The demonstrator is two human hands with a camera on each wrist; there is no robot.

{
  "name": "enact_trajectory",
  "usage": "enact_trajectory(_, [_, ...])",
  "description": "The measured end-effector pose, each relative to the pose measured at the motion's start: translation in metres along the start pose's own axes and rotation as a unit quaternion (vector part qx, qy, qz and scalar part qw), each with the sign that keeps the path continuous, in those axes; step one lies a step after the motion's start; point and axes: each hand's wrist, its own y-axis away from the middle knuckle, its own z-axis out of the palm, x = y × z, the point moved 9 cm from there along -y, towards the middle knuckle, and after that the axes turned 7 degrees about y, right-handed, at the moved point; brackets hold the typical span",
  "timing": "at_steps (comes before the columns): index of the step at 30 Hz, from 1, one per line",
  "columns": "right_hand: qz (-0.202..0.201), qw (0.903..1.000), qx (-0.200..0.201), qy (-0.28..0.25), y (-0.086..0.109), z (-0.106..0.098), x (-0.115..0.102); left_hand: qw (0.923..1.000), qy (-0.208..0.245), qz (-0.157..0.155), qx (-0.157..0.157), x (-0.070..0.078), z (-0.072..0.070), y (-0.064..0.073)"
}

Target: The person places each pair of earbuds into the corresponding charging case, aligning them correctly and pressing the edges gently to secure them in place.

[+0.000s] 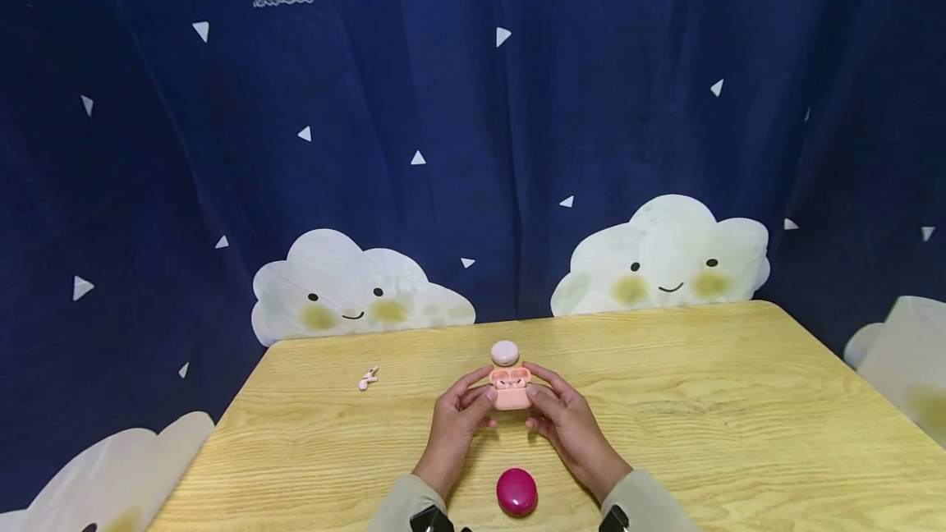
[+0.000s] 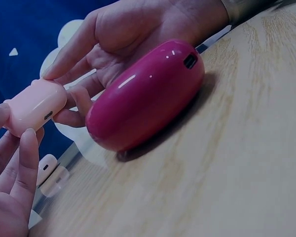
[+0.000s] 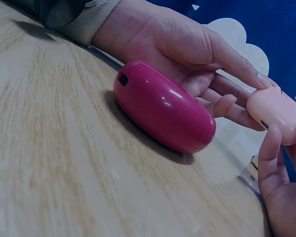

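Observation:
Both hands hold a peach earbud case (image 1: pixel 512 398) over the wooden table, one at each side. Its lid is raised, and earbuds show inside. My left hand (image 1: pixel 452 427) pinches its left side between thumb and fingers. On the opposite side, the right hand (image 1: pixel 580 432) grips it likewise. The left wrist view shows a charging port on the case (image 2: pixel 37 106), with left-hand fingers (image 2: pixel 27 163) beneath it. A glossy magenta case (image 1: pixel 516 492) rests on the table between the forearms, touched by neither hand. Just beyond the peach case is a pale pink round case (image 1: pixel 505 352).
Small pale earbuds (image 1: pixel 368 379) lie on the table to the left of the hands. Behind the far edge of the wooden table (image 1: pixel 739 401) hangs a dark blue curtain (image 1: pixel 473 105) printed with clouds and triangles.

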Motion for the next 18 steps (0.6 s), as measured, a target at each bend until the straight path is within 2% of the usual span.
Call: enact_trajectory(18, [-0.010, 0.9998, -0.011, 0.010, 0.0004, 0.0005, 0.0004, 1.0000, 0.001, -0.001, 0.006, -0.0001, -0.0006, 0.0002])
